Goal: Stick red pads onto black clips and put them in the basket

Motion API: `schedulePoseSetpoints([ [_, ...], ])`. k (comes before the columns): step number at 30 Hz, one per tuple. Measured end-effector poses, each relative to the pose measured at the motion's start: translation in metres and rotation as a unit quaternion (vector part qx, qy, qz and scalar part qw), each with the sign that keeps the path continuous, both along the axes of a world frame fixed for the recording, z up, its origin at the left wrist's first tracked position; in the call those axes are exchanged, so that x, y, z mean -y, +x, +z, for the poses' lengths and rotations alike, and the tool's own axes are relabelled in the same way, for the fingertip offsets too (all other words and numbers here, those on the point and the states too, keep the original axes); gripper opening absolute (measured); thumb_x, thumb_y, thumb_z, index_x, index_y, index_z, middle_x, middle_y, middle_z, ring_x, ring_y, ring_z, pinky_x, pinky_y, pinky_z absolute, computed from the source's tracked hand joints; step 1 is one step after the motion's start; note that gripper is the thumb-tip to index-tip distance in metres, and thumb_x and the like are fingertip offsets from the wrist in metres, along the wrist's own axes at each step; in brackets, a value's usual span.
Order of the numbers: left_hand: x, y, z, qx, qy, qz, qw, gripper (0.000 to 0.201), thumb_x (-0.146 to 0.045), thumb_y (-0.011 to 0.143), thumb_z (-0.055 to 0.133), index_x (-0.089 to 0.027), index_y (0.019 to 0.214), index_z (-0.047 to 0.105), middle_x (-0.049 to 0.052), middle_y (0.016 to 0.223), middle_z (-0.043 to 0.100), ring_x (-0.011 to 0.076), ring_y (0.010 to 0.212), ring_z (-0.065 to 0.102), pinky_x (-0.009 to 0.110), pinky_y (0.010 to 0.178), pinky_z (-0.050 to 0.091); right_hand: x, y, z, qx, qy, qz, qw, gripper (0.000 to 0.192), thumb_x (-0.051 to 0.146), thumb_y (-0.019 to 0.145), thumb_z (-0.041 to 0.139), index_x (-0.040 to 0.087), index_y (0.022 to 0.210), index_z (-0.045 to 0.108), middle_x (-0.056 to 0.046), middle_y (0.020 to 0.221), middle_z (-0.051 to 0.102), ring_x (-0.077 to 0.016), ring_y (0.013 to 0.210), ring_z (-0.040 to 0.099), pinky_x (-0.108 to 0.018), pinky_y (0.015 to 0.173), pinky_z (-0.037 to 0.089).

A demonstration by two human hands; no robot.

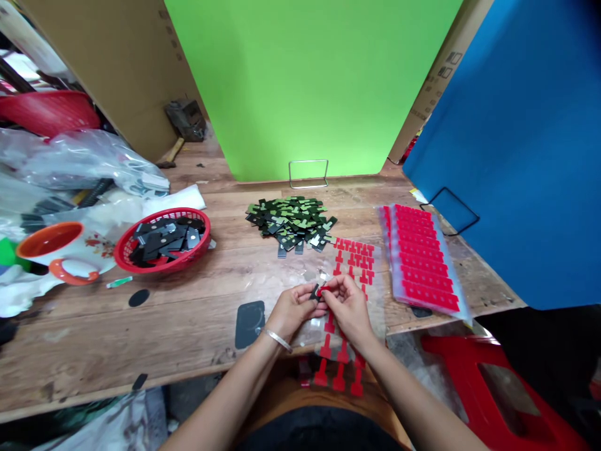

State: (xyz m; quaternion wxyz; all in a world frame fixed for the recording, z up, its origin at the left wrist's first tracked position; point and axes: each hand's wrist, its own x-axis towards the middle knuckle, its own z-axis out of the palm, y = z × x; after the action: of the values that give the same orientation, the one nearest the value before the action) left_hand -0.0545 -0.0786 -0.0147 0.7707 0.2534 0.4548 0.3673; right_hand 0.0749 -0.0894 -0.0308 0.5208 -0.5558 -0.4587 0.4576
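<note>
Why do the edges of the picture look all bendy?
In the head view, the wide lens curves the table edge and stretches the blue board; light is soft and even, and the hands at the centre stay fairly sharp.

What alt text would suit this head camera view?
Two hands, left hand and right hand, pinch a small black piece and a red sticker over a clear sticker sheet on a wooden table; a pile of black pieces lies beyond.

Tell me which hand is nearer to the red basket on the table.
Left. The left hand is nearer to the red basket, which lies further to its left on the table. The right hand is beyond the left hand, further from the basket.
</note>
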Motion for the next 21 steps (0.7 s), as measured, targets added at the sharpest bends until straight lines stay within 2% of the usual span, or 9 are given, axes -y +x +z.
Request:
schedulePoseSetpoints([
  [21, -0.0003, -0.0014, -0.0003, 0.009, 0.016, -0.015, 1.000, 0.033, -0.007, 0.062, 0.068, -0.009, 0.094, 0.060, 0.011, 0.084, 0.069, 0.0160, 0.069, 0.067, 0.021, 0.064, 0.054, -0.0002, -0.0050, 0.0025, -0.001, -0.001, 0.001, 1.000, 0.011, 0.023, 0.071, 0.059, 0.020, 0.078, 0.051, 0.001, 0.070, 0.055, -0.0105, 0.055, 0.050, -0.021, 0.049, 0.043],
])
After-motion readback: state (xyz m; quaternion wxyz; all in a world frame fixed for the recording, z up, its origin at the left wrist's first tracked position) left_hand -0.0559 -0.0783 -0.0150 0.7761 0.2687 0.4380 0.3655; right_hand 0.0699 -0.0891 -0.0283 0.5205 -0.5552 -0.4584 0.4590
